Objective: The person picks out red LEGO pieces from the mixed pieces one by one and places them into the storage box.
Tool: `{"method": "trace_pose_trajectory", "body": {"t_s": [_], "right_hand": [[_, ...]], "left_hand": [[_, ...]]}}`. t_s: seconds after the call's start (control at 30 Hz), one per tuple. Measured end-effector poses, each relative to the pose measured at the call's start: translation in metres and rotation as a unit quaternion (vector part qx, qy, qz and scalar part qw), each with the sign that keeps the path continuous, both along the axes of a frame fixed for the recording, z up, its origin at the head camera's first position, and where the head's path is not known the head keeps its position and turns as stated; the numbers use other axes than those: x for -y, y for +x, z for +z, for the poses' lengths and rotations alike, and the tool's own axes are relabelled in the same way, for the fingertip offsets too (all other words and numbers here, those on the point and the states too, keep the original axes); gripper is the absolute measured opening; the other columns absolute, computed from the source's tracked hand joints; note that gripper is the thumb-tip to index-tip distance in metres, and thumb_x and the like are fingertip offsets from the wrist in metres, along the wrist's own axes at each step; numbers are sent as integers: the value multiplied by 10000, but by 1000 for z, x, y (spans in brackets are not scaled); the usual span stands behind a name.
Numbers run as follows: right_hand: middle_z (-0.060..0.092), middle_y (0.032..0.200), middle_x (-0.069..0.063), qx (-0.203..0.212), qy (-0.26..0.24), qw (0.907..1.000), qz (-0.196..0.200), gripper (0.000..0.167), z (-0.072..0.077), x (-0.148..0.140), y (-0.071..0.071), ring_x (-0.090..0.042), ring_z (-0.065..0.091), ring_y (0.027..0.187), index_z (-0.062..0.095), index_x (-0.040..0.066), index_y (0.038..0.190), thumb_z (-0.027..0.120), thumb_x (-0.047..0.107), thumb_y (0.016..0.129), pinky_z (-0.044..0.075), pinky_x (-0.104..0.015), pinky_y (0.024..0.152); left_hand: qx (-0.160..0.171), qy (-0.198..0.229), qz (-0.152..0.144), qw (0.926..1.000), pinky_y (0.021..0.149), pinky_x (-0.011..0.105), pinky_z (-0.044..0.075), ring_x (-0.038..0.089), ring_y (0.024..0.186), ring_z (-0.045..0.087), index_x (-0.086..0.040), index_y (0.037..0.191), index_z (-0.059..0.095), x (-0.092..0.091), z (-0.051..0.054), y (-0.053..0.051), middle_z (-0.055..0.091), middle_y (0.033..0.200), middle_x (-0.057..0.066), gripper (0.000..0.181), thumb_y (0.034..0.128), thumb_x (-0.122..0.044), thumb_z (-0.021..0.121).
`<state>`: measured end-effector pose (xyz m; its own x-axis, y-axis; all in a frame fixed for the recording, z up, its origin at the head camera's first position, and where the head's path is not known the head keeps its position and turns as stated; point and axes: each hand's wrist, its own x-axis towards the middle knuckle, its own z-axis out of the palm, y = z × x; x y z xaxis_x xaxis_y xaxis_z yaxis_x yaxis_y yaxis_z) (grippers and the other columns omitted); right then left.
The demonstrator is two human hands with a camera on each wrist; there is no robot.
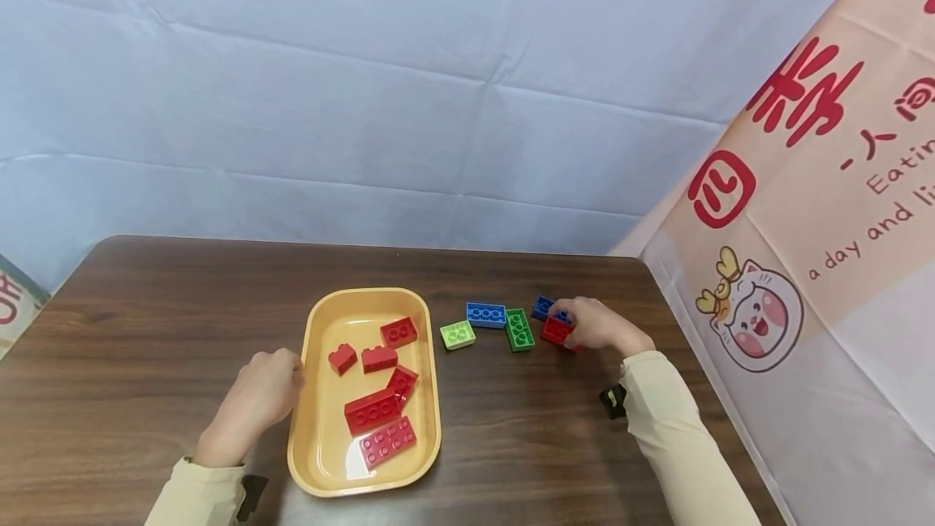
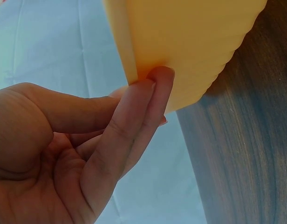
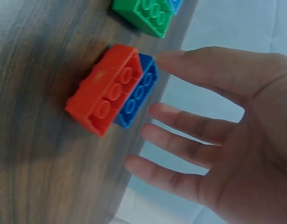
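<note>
My left hand [image 1: 259, 396] pinches the left rim of a yellow tray [image 1: 319, 428]; in the left wrist view the thumb and fingertips meet on the tray wall [image 2: 181, 51]. Several red building bricks [image 1: 372, 411] lie inside the tray. At the right, my right hand [image 1: 595, 323] hovers over another red brick [image 1: 557, 330] with a blue brick [image 1: 542, 306] against it. In the right wrist view the fingers are spread, beside the blue brick [image 3: 141, 91] and the red brick [image 3: 106, 91], and hold nothing.
Between the tray and the right hand lie a lime brick [image 1: 458, 335], another blue brick [image 1: 485, 315] and a green brick [image 1: 520, 329]. The brown table [image 1: 183, 291] ends at a pale cloth backdrop [image 1: 292, 104]; a printed cloth [image 1: 803, 266] hangs at the right.
</note>
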<state>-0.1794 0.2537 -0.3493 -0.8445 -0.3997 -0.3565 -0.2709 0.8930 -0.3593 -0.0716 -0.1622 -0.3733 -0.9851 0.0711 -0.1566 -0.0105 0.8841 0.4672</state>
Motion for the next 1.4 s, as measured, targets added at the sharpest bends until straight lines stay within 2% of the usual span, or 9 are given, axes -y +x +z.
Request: {"method": "trace_pose_trajectory", "body": {"t_s": [0.27,0.5,0.8,1.0,1.2,1.4], "right_hand": [[540,963,-211,-53,-72,9999,-112,474,-12,-5,-5,-254,490,784,545,-19,1170,674,-46,714,454,-342,629],[529,949,-204,-97,-114,9996,-226,468,-20,-9,-7,-263,495,794,557,-10,1156,685,-51,707,461,-367,669],[533,1009,-235,-204,-189,9994,-182,466,-25,-8,-8,-306,511,868,551,-24,1159,671,-57,710,463,-413,725],[520,987,-209,-258,-96,9995,-162,452,-30,-8,-7,-314,501,886,563,-7,1135,692,-41,703,454,-439,753],[519,982,-196,-183,-177,9996,-134,423,-32,-7,-5,-297,493,876,572,-15,1112,682,-51,705,462,-416,731],[506,980,-195,-165,-175,9996,-152,427,-32,-5,-3,-290,492,856,569,-14,1116,680,-51,705,462,-398,704]], "left_hand": [[-55,25,-11,10000,463,292,317,194,504,407,-51,629,552,0,1,0,387,540,41,178,773,29,485],[-1,32,5,10000,466,294,325,195,511,415,-39,655,572,-1,1,-1,402,552,45,160,779,25,494],[-7,16,5,10000,464,290,320,191,505,407,-32,658,573,-1,1,-1,397,551,46,154,773,27,489],[19,16,4,10000,462,285,317,183,496,402,-39,640,558,-1,1,-1,388,545,43,172,781,27,485],[-13,34,-22,10000,463,282,312,178,489,393,-55,618,537,0,-1,0,375,538,37,196,782,29,471],[92,68,16,9999,467,279,319,175,491,403,-46,641,555,-1,0,1,392,543,40,186,797,21,480]]}}
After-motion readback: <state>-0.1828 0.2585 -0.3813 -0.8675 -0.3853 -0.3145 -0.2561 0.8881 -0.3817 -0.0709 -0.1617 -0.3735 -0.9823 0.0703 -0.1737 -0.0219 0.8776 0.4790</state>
